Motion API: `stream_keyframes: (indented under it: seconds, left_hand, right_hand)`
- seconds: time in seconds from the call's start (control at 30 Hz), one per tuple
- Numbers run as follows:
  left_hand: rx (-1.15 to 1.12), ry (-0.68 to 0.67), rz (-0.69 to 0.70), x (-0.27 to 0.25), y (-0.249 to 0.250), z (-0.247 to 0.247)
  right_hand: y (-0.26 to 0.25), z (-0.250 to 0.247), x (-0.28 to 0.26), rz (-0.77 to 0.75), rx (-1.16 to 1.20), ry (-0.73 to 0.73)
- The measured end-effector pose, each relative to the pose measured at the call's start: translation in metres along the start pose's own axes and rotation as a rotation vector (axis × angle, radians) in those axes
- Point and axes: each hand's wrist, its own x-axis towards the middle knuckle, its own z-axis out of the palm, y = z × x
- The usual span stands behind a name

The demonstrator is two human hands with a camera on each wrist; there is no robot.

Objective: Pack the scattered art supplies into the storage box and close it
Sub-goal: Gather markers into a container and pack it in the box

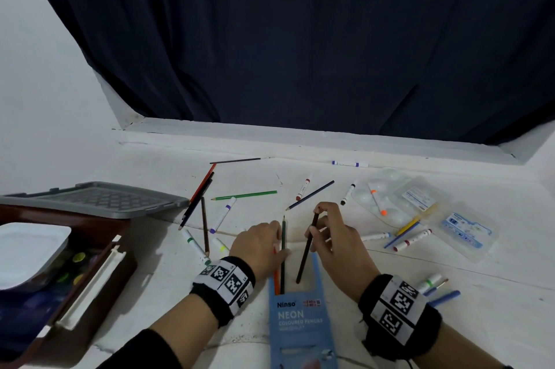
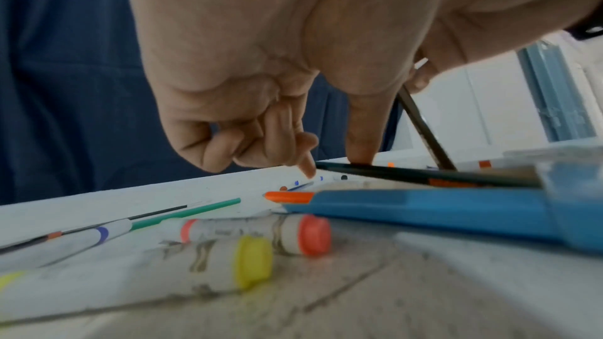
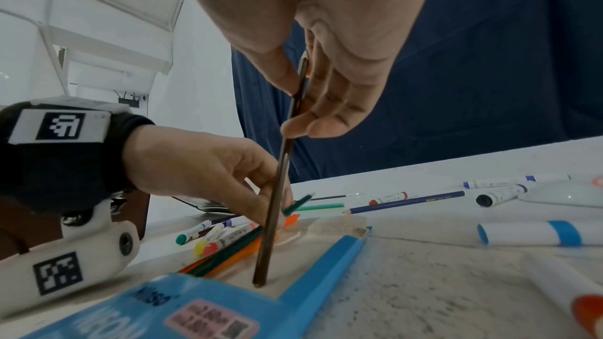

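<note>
Our right hand (image 1: 336,241) pinches a brown pencil (image 1: 306,248) between thumb and curled fingers, tilted steeply with its lower end resting in the open mouth of the blue pencil sleeve (image 1: 300,323); our left hand (image 1: 259,245) has its index finger straight, pressing down on a dark green pencil (image 1: 283,251) that lies partly in the sleeve beside an orange pencil (image 1: 276,277), while its other fingers curl loosely and hold nothing; we judge the task to be at an early stage, with 2 pencils seated in the sleeve and a 3rd going in; outward across the white table (image 1: 390,323) many pencils, markers and brushes lie scattered, and a clear paint palette (image 1: 387,188) sits to the right; the brown storage box (image 1: 99,266) stands open at the left with some supplies already inside, its grey lid (image 1: 99,199) lying just behind it; the rest is left to gather, and the box to close
</note>
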Motion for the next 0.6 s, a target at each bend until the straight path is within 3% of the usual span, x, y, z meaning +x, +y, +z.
stream_keyframes:
  seconds: [0.1,0.37,0.6]
  left_hand:
    - [0.156,-0.042,0.009,-0.005,0.002,0.004]
    - [0.288,-0.073,0.040,-0.026,0.002,0.001]
    - [0.234,-0.143,0.037,-0.053,0.000,-0.006]
  right_hand:
    - [0.000,0.001,0.002,0.013,-0.003,-0.006]
    - [0.007,0.004,0.006,0.038,-0.021,-0.002]
    - [0.008,0.008,0.011,0.059,0.009,0.031]
